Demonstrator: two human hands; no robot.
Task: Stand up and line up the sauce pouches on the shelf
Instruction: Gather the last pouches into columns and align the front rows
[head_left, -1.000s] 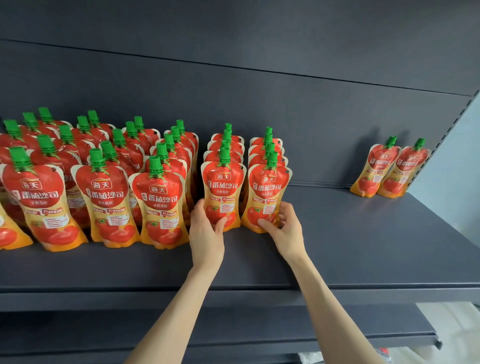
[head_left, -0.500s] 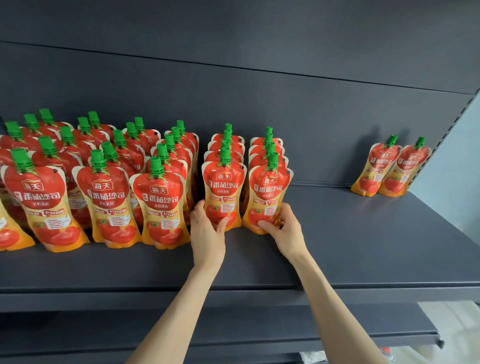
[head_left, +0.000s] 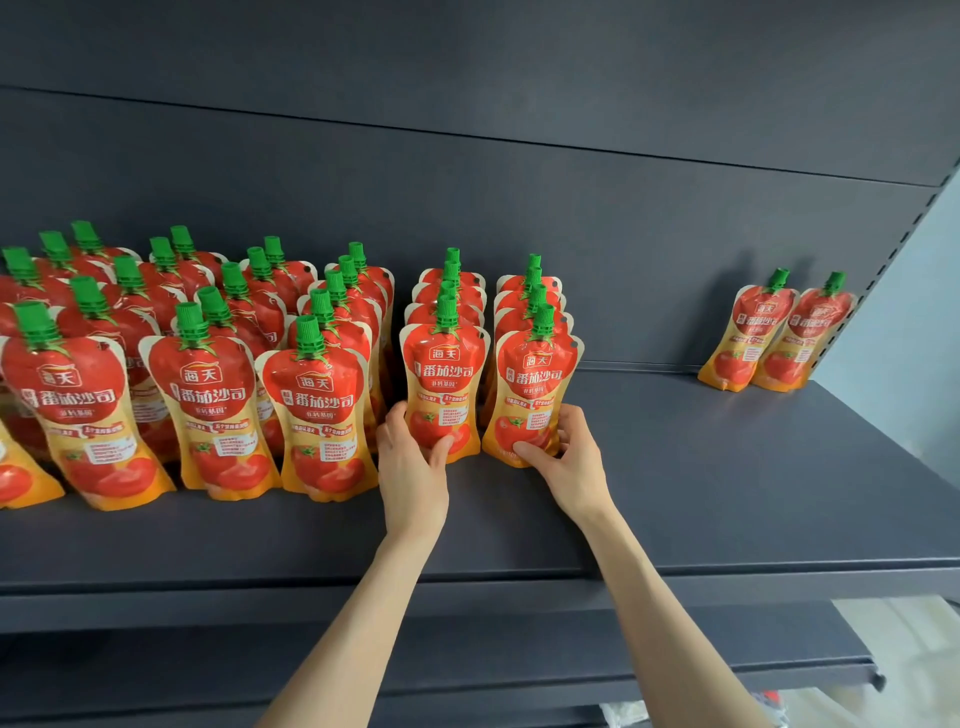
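Two front pouches, bases partly hidden, are gripped by left hand and right hand.

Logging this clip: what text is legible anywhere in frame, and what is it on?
"海天": logo high on the pouch that the left hand holds, and on the other front ones.
"番茄沙司": large white line under that logo.
"非转基因": small line below it, just readable.
Boxed print lower down: too blurred to read.
Far pouches at the right: print too small to read.
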